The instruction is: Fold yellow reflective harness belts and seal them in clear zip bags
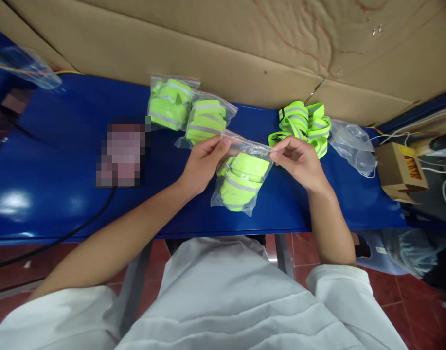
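Note:
A clear zip-lock bag (250, 145) with a neon yellow-green reflective strap (243, 181) coiled inside hangs between my two hands over the table's front half. My left hand (204, 163) pinches the top left corner of the bag between thumb and fingers. At the opposite top corner, my right hand (297, 158) is closed on the bag's edge. Just behind my left hand lies a filled bag (207, 119) of the same strap, with another filled bag (170, 103) beside it. Loose reflective straps (299, 121) lie in a pile behind my right hand.
The blue table (171, 194) meets a cardboard-covered wall (208, 53) at the back. Clear plastic bags (354, 146) and a small cardboard box (401, 170) stand at the right. A blurred-out object (122, 153) with a black cable (87, 221) lies at the left.

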The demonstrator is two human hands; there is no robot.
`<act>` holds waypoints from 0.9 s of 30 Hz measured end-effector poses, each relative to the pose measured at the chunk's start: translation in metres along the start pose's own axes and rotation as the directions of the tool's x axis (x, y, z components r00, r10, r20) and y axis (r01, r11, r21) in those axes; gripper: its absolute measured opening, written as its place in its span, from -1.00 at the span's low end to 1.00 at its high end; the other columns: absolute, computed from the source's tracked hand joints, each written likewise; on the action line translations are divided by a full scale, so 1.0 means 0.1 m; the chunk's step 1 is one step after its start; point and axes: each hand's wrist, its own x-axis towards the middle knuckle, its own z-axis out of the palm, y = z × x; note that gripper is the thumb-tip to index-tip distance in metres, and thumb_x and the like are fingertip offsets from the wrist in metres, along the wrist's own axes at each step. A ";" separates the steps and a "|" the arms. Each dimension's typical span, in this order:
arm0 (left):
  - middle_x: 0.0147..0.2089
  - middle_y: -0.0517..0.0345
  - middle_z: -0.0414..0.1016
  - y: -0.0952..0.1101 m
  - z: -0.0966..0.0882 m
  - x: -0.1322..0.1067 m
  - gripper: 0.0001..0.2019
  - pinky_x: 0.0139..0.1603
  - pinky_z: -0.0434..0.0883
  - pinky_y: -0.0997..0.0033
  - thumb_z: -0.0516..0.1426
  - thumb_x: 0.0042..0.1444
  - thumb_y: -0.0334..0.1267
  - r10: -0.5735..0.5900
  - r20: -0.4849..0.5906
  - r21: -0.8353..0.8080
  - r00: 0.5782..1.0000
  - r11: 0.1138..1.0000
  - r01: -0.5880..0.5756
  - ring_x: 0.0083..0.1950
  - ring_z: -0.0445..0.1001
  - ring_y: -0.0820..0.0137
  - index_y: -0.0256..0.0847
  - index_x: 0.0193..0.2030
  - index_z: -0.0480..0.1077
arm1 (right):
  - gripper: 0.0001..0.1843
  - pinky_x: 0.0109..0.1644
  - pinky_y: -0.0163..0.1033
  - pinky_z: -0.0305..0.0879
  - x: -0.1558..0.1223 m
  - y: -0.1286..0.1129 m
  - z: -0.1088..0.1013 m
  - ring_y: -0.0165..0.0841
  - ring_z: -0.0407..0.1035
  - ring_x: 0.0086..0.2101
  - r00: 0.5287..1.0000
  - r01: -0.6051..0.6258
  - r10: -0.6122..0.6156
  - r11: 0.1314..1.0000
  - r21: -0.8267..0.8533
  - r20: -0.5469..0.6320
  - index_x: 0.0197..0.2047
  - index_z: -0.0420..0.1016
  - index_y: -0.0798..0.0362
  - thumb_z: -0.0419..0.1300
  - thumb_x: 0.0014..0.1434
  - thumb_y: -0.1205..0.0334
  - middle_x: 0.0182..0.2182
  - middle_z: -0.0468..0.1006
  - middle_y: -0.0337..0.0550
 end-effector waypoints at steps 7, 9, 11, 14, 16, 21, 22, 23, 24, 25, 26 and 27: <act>-0.16 0.12 0.72 0.02 -0.02 0.02 -0.66 0.12 0.62 0.30 0.45 0.10 0.03 0.017 -0.027 -0.100 0.999 0.995 -0.020 -0.11 0.69 0.35 -0.17 -0.17 0.61 | -0.51 -0.25 -0.29 0.45 0.04 0.02 -0.05 -0.41 0.47 -0.35 0.994 -0.096 0.088 0.984 0.151 0.058 -0.13 0.61 -0.04 0.62 0.00 -0.10 -0.32 0.59 -0.25; -0.17 0.10 0.73 0.03 -0.04 0.02 -0.66 0.04 0.65 0.30 0.44 0.12 0.04 -0.004 -0.048 -0.104 0.999 0.995 -0.001 -0.16 0.70 0.33 -0.17 -0.16 0.63 | -0.48 -0.30 -0.30 0.42 0.04 0.03 -0.05 -0.42 0.46 -0.39 0.992 -0.127 0.122 0.982 0.142 0.043 -0.07 0.63 -0.03 0.62 -0.01 -0.08 -0.38 0.58 -0.27; -0.16 0.09 0.73 0.03 -0.05 0.03 -0.66 -0.03 0.66 0.34 0.43 0.13 0.05 -0.030 -0.051 -0.103 0.998 0.994 0.024 -0.18 0.70 0.33 -0.17 -0.14 0.65 | -0.49 -0.35 -0.31 0.38 0.04 0.05 -0.02 -0.44 0.43 -0.44 0.991 -0.137 0.137 0.984 0.118 0.010 -0.08 0.66 -0.01 0.63 -0.02 -0.06 -0.45 0.56 -0.30; -0.15 0.09 0.74 0.03 -0.07 0.04 -0.63 -0.07 0.66 0.37 0.43 0.12 0.09 0.000 -0.059 -0.068 0.998 0.998 -0.004 -0.18 0.70 0.34 -0.17 -0.16 0.63 | -0.52 -0.35 -0.31 0.38 0.04 0.07 0.03 -0.45 0.44 -0.45 0.986 -0.161 0.164 0.981 0.107 -0.022 -0.14 0.69 0.03 0.61 -0.01 -0.08 -0.46 0.59 -0.28; -0.10 0.09 0.74 0.02 -0.08 0.05 -0.62 -0.08 0.65 0.38 0.42 0.12 0.11 0.030 -0.054 -0.045 0.998 0.998 -0.032 -0.15 0.70 0.34 -0.16 -0.17 0.61 | -0.54 -0.35 -0.31 0.40 0.04 0.07 0.05 -0.43 0.46 -0.42 0.980 -0.199 0.201 0.974 0.108 -0.010 -0.20 0.69 0.04 0.60 -0.02 -0.10 -0.43 0.63 -0.24; -0.15 0.12 0.72 0.00 -0.09 0.06 -0.70 -0.07 0.63 0.42 0.39 0.19 0.06 0.004 -0.039 -0.047 0.999 0.999 -0.006 -0.14 0.68 0.38 -0.14 -0.19 0.61 | -0.54 -0.30 -0.29 0.43 0.03 0.10 0.07 -0.42 0.47 -0.39 0.979 -0.200 0.202 0.971 0.129 0.003 -0.32 0.64 0.05 0.62 -0.07 -0.12 -0.39 0.65 -0.19; -0.16 0.12 0.72 0.00 -0.09 0.06 -0.71 -0.06 0.63 0.43 0.39 0.20 0.05 0.002 -0.035 -0.050 0.999 0.999 -0.003 -0.14 0.68 0.39 -0.14 -0.19 0.60 | -0.53 -0.27 -0.28 0.45 0.03 0.11 0.07 -0.42 0.47 -0.38 0.982 -0.187 0.189 0.973 0.135 -0.002 -0.32 0.63 0.05 0.62 -0.07 -0.12 -0.38 0.64 -0.19; -0.17 0.12 0.72 0.00 -0.09 0.06 -0.71 -0.05 0.63 0.43 0.39 0.20 0.03 0.001 -0.031 -0.056 1.000 0.998 -0.003 -0.14 0.68 0.40 -0.15 -0.19 0.60 | -0.53 -0.25 -0.26 0.46 0.04 0.12 0.08 -0.41 0.47 -0.38 0.985 -0.172 0.175 0.975 0.137 -0.007 -0.32 0.63 0.05 0.62 -0.06 -0.13 -0.38 0.64 -0.19; -0.16 0.13 0.72 0.00 -0.09 0.06 -0.71 -0.04 0.62 0.44 0.39 0.20 0.03 0.004 -0.027 -0.064 1.000 0.998 -0.006 -0.13 0.68 0.41 -0.15 -0.19 0.59 | -0.54 -0.23 -0.25 0.46 0.04 0.13 0.08 -0.41 0.47 -0.36 0.987 -0.154 0.158 0.979 0.135 -0.015 -0.32 0.62 0.04 0.62 -0.05 -0.13 -0.37 0.63 -0.19; -0.15 0.14 0.72 0.00 -0.09 0.06 -0.72 -0.03 0.62 0.45 0.40 0.19 0.02 0.008 -0.023 -0.070 1.000 0.998 -0.009 -0.12 0.68 0.42 -0.15 -0.18 0.59 | -0.55 -0.21 -0.25 0.46 0.04 0.13 0.08 -0.41 0.47 -0.35 0.991 -0.131 0.135 0.983 0.133 -0.025 -0.31 0.62 0.03 0.61 -0.04 -0.12 -0.36 0.62 -0.20; -0.14 0.14 0.72 0.00 -0.09 0.06 -0.71 -0.03 0.62 0.45 0.40 0.19 0.02 0.011 -0.020 -0.072 1.000 0.997 -0.012 -0.12 0.67 0.42 -0.14 -0.18 0.59 | -0.56 -0.19 -0.25 0.46 0.04 0.14 0.08 -0.40 0.47 -0.33 0.994 -0.104 0.109 0.986 0.130 -0.030 -0.29 0.62 0.01 0.62 -0.03 -0.10 -0.34 0.61 -0.21; -0.13 0.14 0.72 0.00 -0.09 0.06 -0.71 -0.02 0.61 0.45 0.41 0.18 0.03 0.015 -0.019 -0.074 1.000 0.997 -0.016 -0.12 0.67 0.42 -0.14 -0.17 0.59 | -0.56 -0.16 -0.26 0.46 0.04 0.14 0.09 -0.40 0.47 -0.30 0.996 -0.080 0.084 0.989 0.127 -0.030 -0.25 0.63 0.00 0.62 -0.02 -0.09 -0.32 0.61 -0.22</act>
